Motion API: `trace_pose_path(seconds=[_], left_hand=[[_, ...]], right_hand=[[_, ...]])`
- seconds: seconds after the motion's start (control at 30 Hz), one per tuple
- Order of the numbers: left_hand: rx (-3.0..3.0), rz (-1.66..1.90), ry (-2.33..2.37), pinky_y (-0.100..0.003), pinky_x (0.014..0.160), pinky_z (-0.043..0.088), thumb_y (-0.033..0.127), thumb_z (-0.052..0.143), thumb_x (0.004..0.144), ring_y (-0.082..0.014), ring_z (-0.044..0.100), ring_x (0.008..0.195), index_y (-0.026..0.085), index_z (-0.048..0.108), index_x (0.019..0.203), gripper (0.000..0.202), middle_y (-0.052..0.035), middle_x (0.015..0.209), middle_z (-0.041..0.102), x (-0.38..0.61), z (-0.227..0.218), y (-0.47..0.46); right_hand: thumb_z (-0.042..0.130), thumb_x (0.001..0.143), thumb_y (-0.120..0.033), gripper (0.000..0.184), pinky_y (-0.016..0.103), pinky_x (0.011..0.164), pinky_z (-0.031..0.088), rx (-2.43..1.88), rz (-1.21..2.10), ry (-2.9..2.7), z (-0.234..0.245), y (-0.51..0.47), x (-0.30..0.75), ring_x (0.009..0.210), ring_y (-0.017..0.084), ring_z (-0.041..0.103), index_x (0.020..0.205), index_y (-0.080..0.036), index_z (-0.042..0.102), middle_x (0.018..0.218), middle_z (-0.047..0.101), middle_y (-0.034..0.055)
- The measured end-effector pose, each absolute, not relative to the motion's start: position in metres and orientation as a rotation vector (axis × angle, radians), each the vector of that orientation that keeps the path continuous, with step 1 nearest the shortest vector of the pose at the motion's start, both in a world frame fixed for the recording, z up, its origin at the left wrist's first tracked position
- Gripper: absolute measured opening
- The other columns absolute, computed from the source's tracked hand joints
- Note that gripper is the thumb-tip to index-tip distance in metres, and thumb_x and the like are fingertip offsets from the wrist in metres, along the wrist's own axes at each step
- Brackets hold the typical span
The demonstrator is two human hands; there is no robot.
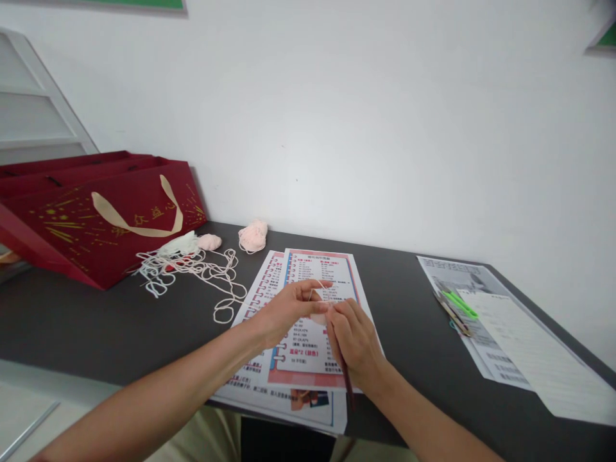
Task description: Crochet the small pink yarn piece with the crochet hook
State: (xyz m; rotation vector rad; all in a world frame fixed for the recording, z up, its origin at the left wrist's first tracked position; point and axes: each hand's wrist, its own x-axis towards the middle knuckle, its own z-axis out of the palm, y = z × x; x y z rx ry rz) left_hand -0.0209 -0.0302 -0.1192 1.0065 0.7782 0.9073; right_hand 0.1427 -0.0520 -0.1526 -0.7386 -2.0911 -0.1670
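Two hands meet right over the printed pattern sheets [317,269], so it's a crochet setup. The right hand [353,343] is curled closed around a thin dark crochet hook [342,366], whose handle end sticks out back toward the person's wrist. The tip is buried between the fingers, so whether it's in a loop is anyone's guess. The left hand [289,308] is pinched shut, thumb on fingertips, holding a small pale pink piece of crochet work [318,317] right against the right hand's fingers, with a thin strand looping up over its thumb.

Off to the left of the left hand, a bit further out, the loose cream yarn [192,269] lies in a messy sprawl on the dark table [96,321]. Beyond that sit two small pink yarn balls [253,235] and a red gift bag [96,218] on its side. Well right of the right hand there's another paper with green scissors [461,304] lying on it.

The risk is probably that tangle: pulling more strand could snag the sprawl into a knot or drag it along. The piece is tiny too, so a loose pinch could drop a loop off the hook.
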Motion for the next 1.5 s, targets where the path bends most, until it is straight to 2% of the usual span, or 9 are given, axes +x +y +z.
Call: trace_pose_path(seconds=[0.1, 0.2, 0.3, 0.43, 0.7, 0.97, 1.17, 1.33, 1.5], left_hand=[[0.884, 0.817, 0.714, -0.024, 0.068, 0.038, 0.016, 0.077, 0.065, -0.0091, 0.054, 0.066, 0.014, 0.066, 0.108, 0.044, 0.0012, 0.071, 0.061, -0.023, -0.115, -0.030], [0.850, 0.751, 0.673, -0.025, 0.070, 0.040, 0.016, 0.077, 0.065, -0.0110, 0.058, 0.071, 0.013, 0.066, 0.109, 0.045, -0.0036, 0.079, 0.066, -0.030, -0.112, -0.026], [0.873, 0.749, 0.693, -0.024, 0.066, 0.040, 0.016, 0.077, 0.066, -0.0101, 0.057, 0.068, 0.014, 0.066, 0.110, 0.045, -0.0030, 0.078, 0.066, -0.037, -0.112, -0.021], [0.894, 0.744, 0.680, -0.022, 0.065, 0.041, 0.013, 0.076, 0.066, -0.0090, 0.057, 0.067, 0.014, 0.066, 0.110, 0.045, -0.0012, 0.076, 0.064, -0.043, -0.111, -0.015], [0.922, 0.651, 0.619, -0.017, 0.053, 0.036, 0.012, 0.072, 0.070, -0.0032, 0.045, 0.051, 0.012, 0.069, 0.105, 0.036, 0.0036, 0.065, 0.054, -0.047, -0.109, -0.013], [0.914, 0.575, 0.564, -0.016, 0.055, 0.040, 0.013, 0.070, 0.070, -0.0055, 0.053, 0.058, 0.011, 0.069, 0.106, 0.036, -0.0009, 0.072, 0.062, -0.051, -0.112, -0.011], [0.888, 0.508, 0.558, -0.017, 0.060, 0.044, 0.015, 0.072, 0.068, -0.0081, 0.060, 0.063, 0.012, 0.070, 0.104, 0.037, -0.0026, 0.077, 0.067, -0.053, -0.111, -0.010], [0.911, 0.482, 0.616, -0.018, 0.053, 0.041, 0.017, 0.075, 0.064, -0.0074, 0.055, 0.056, 0.013, 0.071, 0.100, 0.036, -0.0011, 0.071, 0.066, -0.054, -0.110, -0.010], [0.946, 0.450, 0.626, -0.020, 0.053, 0.039, 0.018, 0.076, 0.062, -0.0076, 0.052, 0.056, 0.013, 0.071, 0.098, 0.037, -0.0013, 0.071, 0.065, -0.054, -0.110, -0.011]], right_hand=[[0.047, 0.087, -0.006, 0.015, 0.031, 0.063, 0.046, -0.650, -0.127, -2.072, -0.153, -0.051, 0.146, 0.073, 0.018, 0.051, 0.093, -0.019, 0.052, 0.082, 0.057, 0.0059], [0.048, 0.089, -0.011, 0.013, 0.028, 0.063, 0.047, -0.680, 0.366, -1.935, -0.150, -0.049, 0.150, 0.074, 0.015, 0.054, 0.093, -0.023, 0.051, 0.085, 0.057, 0.0029], [0.052, 0.089, -0.019, 0.005, 0.025, 0.054, 0.042, -0.779, 0.868, -1.696, -0.144, -0.046, 0.154, 0.063, 0.012, 0.050, 0.087, -0.023, 0.052, 0.080, 0.054, 0.0004], [0.057, 0.087, -0.023, 0.005, 0.025, 0.050, 0.034, -0.711, 1.163, -1.504, -0.141, -0.040, 0.159, 0.055, 0.010, 0.044, 0.083, -0.022, 0.055, 0.069, 0.050, -0.0028], [0.063, 0.084, -0.022, 0.004, 0.026, 0.049, 0.030, -0.655, 1.357, -1.387, -0.144, -0.035, 0.167, 0.053, 0.010, 0.044, 0.082, -0.022, 0.058, 0.063, 0.052, -0.0030], [0.071, 0.076, -0.027, 0.012, 0.026, 0.049, 0.033, -0.651, 1.410, -1.430, -0.130, -0.034, 0.173, 0.054, 0.010, 0.045, 0.076, -0.020, 0.062, 0.071, 0.054, -0.0005], [0.072, 0.075, -0.025, 0.009, 0.027, 0.051, 0.035, -0.666, 1.381, -1.519, -0.127, -0.033, 0.178, 0.057, 0.011, 0.046, 0.073, -0.020, 0.064, 0.073, 0.056, 0.0004], [0.073, 0.074, -0.026, 0.012, 0.027, 0.051, 0.035, -0.662, 1.442, -1.493, -0.129, -0.032, 0.180, 0.056, 0.011, 0.046, 0.073, -0.020, 0.062, 0.071, 0.056, 0.0000], [0.072, 0.074, -0.024, 0.012, 0.026, 0.049, 0.030, -0.601, 1.607, -1.352, -0.123, -0.034, 0.174, 0.051, 0.009, 0.044, 0.072, -0.019, 0.061, 0.062, 0.054, -0.0028]])
